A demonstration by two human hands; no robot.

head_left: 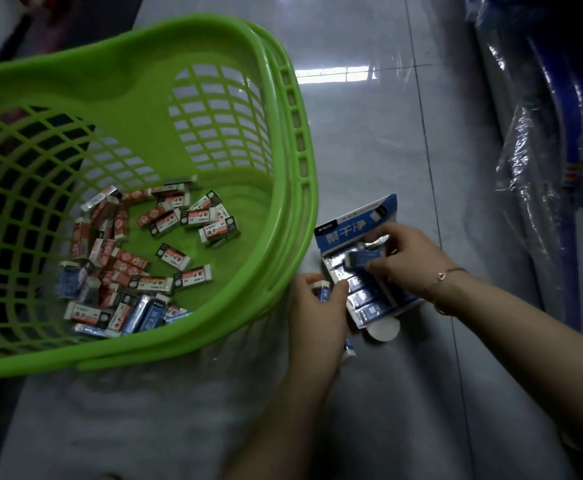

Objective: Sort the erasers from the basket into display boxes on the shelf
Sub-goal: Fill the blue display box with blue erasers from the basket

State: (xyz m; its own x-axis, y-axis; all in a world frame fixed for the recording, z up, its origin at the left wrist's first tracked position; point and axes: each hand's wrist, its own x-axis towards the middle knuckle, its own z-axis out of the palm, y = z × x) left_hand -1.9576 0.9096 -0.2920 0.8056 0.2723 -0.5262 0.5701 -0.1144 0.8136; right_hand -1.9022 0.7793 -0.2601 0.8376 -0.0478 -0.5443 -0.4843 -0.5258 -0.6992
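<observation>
Right hand (409, 261): pinched blue eraser (364, 258), long axis across display box (362, 271), directly over it.
Left hand (317, 306): gripped spare erasers (323, 291), near-left of box.

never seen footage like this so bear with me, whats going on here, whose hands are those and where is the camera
There is no machine here. The one picture comes from a camera worn on a person's head, looking down at their own two bare hands. On the tiled floor stands a green basket with loose erasers in red, black-and-white and blue wrappers. Beside it lies a blue display box, partly filled with blue erasers. The right hand is at the box, its grip pinching a blue eraser. The left hand holds more blue erasers. Wrapped goods lie along the right edge.
</observation>
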